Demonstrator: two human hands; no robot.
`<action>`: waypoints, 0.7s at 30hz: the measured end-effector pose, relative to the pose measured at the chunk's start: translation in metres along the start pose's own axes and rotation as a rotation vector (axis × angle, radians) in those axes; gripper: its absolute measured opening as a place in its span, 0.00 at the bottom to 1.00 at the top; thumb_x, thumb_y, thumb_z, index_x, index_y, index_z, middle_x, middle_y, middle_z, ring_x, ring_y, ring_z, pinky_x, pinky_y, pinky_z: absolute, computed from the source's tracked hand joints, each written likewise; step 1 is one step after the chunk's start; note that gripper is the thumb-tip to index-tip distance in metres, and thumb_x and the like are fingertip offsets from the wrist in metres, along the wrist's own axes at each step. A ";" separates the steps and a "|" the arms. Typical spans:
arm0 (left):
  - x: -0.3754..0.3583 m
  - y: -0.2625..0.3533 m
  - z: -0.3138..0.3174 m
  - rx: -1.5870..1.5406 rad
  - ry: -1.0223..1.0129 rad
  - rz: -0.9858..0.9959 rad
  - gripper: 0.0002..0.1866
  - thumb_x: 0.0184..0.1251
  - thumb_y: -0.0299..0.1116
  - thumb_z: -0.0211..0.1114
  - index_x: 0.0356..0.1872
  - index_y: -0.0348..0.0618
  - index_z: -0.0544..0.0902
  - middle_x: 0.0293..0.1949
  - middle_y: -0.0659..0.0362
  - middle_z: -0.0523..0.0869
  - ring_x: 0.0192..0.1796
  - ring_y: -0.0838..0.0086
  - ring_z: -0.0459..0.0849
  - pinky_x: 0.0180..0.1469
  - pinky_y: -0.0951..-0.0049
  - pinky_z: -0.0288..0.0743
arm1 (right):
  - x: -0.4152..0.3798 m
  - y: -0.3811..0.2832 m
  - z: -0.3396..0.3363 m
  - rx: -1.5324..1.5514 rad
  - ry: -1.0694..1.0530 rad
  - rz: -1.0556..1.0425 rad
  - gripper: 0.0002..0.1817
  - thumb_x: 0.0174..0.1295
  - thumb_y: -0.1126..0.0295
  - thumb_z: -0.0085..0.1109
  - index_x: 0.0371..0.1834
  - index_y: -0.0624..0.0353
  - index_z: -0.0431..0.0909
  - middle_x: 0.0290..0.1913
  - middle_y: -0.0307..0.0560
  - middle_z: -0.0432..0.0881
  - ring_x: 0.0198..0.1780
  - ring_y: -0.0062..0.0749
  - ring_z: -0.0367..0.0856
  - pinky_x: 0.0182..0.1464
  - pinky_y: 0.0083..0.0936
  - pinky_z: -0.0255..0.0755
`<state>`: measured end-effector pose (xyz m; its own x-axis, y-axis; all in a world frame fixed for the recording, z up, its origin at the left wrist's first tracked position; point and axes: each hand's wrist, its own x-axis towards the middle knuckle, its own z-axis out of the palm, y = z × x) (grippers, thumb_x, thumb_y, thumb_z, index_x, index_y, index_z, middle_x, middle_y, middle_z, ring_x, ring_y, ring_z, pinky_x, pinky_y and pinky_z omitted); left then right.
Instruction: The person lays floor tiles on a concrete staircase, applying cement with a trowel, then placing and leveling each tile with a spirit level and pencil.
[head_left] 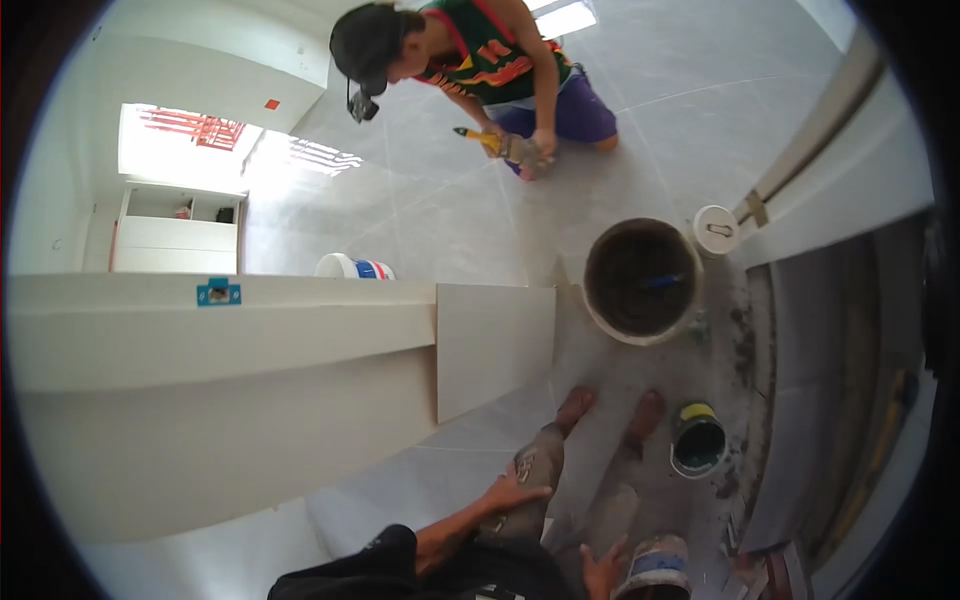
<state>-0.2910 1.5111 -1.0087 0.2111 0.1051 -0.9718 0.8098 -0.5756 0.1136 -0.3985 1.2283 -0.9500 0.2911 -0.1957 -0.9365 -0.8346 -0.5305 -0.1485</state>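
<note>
My left hand (515,495) lies on my left thigh with its fingers stretched out, holding nothing. Lower down, my right hand (603,570) hangs beside my right leg, fingers apart, close to the rim of a white bucket (660,553) at the bottom of the view. Ahead of my bare feet stands a large round tub (594,308) of dark grey mix, with a blue object (660,282) in it. Right of my feet is a small pail (696,411) with a yellow patch and dark green contents.
A person (490,60) in a cap kneels on the grey floor, hands on a yellow-and-black tool (480,137). A white lidded container (716,229) stands by the tub. A pale panel (495,350) stands against the wall end (330,320) at left. Another white bucket (340,266) is behind it.
</note>
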 end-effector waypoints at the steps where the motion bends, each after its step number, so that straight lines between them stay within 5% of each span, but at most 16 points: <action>1: 0.007 0.005 -0.002 0.086 0.089 -0.075 0.75 0.35 0.74 0.72 0.77 0.40 0.39 0.66 0.29 0.65 0.69 0.43 0.67 0.70 0.56 0.63 | 0.001 -0.017 -0.002 -0.104 -0.044 -0.014 0.61 0.58 0.32 0.54 0.74 0.77 0.41 0.72 0.75 0.56 0.71 0.65 0.60 0.69 0.50 0.58; 5: 0.032 -0.033 0.020 0.299 0.069 -0.121 0.71 0.36 0.69 0.75 0.77 0.53 0.39 0.65 0.31 0.66 0.65 0.35 0.70 0.65 0.42 0.65 | 0.040 -0.056 0.003 -0.319 -0.017 -0.034 0.61 0.58 0.32 0.54 0.74 0.77 0.42 0.72 0.76 0.56 0.71 0.65 0.60 0.69 0.50 0.58; 10: 0.093 -0.028 0.005 0.385 0.156 -0.282 0.58 0.37 0.64 0.77 0.66 0.40 0.58 0.57 0.34 0.74 0.62 0.41 0.74 0.61 0.41 0.68 | 0.096 -0.104 0.021 -0.471 0.056 -0.002 0.62 0.57 0.31 0.55 0.74 0.78 0.42 0.72 0.76 0.56 0.70 0.65 0.61 0.69 0.51 0.58; 21: 0.090 0.049 -0.059 0.398 0.262 -0.180 0.47 0.41 0.55 0.75 0.60 0.39 0.64 0.53 0.40 0.75 0.57 0.46 0.76 0.57 0.42 0.69 | 0.185 -0.082 0.037 -0.828 0.139 0.079 0.63 0.56 0.30 0.55 0.73 0.79 0.44 0.71 0.78 0.55 0.70 0.66 0.61 0.68 0.52 0.59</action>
<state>-0.2000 1.5407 -1.0787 0.2588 0.4016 -0.8785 0.5856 -0.7885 -0.1880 -0.2936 1.2659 -1.1232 0.3464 -0.3292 -0.8784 -0.2585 -0.9336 0.2480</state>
